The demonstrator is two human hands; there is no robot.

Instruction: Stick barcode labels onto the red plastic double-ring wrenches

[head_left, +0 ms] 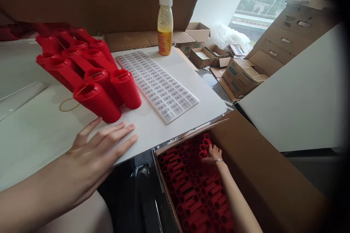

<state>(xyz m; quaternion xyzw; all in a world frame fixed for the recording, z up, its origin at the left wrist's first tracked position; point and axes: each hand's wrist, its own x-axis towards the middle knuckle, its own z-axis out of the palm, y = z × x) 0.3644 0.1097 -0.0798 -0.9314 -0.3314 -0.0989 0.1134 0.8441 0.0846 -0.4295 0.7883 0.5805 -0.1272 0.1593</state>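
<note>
**A:** Left hand [95, 153] is down flat on the white surface [32, 134] — fingers spread wide, nothing in them, tips just short of the stack of red ribbed plastic tubes [90, 69].

**B:** And the right hand [212, 153] is down in the big brown cardboard box [246, 145] beside the surface, fingers curled shut around a couple of the packed red tubes [191, 189] at its far end.

**A:** That box is full — tubes laid in rows, open ends showing.

**B:** Beside the stack lies a thin yellow rubber band [69, 105], then a white sheet of barcode labels [157, 83], with a clear white-capped plastic bottle of orange drink [165, 25] upright behind it.

**A:** On the floor beyond, small open cardboard boxes [202, 56]; their contents are too small to tell.
</note>
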